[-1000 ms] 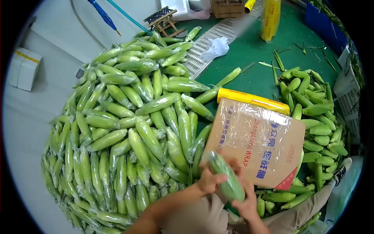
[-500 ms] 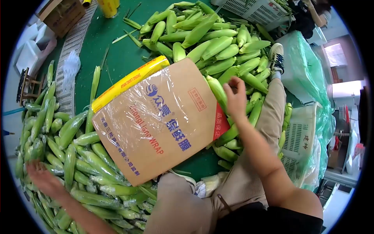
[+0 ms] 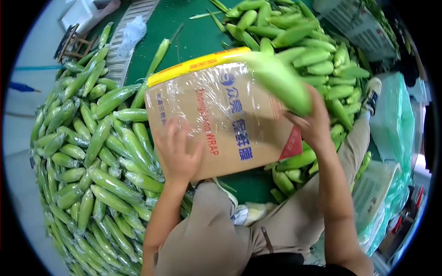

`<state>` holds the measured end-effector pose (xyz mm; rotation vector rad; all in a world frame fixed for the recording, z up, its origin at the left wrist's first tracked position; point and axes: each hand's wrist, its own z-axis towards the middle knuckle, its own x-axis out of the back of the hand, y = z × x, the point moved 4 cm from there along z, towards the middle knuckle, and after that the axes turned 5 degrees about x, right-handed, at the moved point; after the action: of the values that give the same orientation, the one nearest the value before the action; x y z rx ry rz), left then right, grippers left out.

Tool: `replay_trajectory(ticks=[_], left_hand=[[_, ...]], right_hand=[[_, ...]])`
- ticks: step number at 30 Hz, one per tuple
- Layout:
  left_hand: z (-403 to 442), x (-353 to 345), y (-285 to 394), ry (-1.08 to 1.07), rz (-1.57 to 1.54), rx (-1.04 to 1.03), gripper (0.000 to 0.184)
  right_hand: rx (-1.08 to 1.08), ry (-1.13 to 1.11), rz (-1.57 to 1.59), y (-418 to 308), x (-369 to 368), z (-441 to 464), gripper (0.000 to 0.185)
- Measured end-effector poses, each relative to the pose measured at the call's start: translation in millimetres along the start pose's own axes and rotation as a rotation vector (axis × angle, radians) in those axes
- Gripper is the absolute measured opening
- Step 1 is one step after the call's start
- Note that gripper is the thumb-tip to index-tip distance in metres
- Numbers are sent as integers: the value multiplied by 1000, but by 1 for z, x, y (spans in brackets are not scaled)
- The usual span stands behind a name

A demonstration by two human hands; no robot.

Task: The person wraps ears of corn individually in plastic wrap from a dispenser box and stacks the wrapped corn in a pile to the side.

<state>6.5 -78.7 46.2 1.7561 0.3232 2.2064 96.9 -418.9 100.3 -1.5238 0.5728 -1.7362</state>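
A green ear of corn (image 3: 281, 85), blurred by motion, is in my right hand (image 3: 315, 122), tilted over the right part of a cardboard box (image 3: 207, 156). My left hand (image 3: 178, 152) lies with spread fingers on the box's lower left, holding nothing. Clear film covers part of the box top. Along the far edge of the box runs a yellow film roll (image 3: 198, 65). Plastic-wrapped corn (image 3: 110, 195) is heaped to the left, and a pile of corn without visible film (image 3: 317, 57) lies to the right.
White crates stand at the upper right (image 3: 357, 25) and lower right (image 3: 375, 193), beside green plastic sheeting (image 3: 391, 124). A metal grating strip (image 3: 124, 50) holds a pale plastic bag (image 3: 133, 34). A small wooden stool (image 3: 76, 43) is at the upper left. My legs flank the near side.
My right hand has lifted an ear from the right pile and brought it over the box. My left hand has moved from the wrapped heap onto the box. The view has shifted.
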Motion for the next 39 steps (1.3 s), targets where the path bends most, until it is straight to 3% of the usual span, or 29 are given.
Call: replay_trajectory(ticks=[2, 5, 8, 9, 14, 17, 18, 21, 22, 25, 27, 28, 31, 32, 35, 36, 39], left_hand=[[30, 9, 5, 370, -104, -149, 66], [95, 15, 25, 83, 37, -178, 75], [98, -1, 15, -83, 22, -160, 73], [98, -6, 10, -138, 21, -150, 73], [102, -10, 12, -216, -18, -112, 72], [107, -7, 14, -234, -25, -116, 72], [105, -6, 14, -239, -12, -124, 72], [103, -1, 11, -228, 8, -134, 69], [102, -1, 11, -223, 18, -135, 69], [104, -6, 13, -253, -11, -177, 72], [109, -2, 11, -239, -51, -213, 76], [107, -4, 5, -228, -102, -244, 81], [67, 21, -29, 151, -302, -137, 86], [45, 26, -43, 141, -231, 27, 79], [8, 15, -70, -221, -63, 252, 57], [13, 19, -66, -130, -11, 164, 34], [16, 11, -74, 99, 118, 136, 24]], right_hand=[[277, -315, -141, -45, -49, 44, 75], [492, -691, -323, -57, -126, 69, 84], [577, -386, 6, -27, -112, 56, 87], [427, -388, 57, -16, -89, 48, 85], [433, -636, -330, 6, -58, -11, 56], [550, -532, -224, 12, -91, -15, 35], [535, -444, -153, 13, -85, -16, 18], [-64, 145, 560, 31, -73, -34, 14], [-27, 181, 594, 34, -75, -35, 13], [-1, -123, 225, -22, -101, 14, 40], [473, -242, -191, -47, -132, 37, 63], [548, -202, -329, -48, -147, 41, 72], [552, -268, -365, -44, -154, 59, 70], [534, -300, -337, -37, -157, 60, 73], [507, -279, -297, -38, -150, 56, 75], [486, -286, -327, -41, -148, 55, 74], [463, -345, -389, -51, -139, 53, 68]])
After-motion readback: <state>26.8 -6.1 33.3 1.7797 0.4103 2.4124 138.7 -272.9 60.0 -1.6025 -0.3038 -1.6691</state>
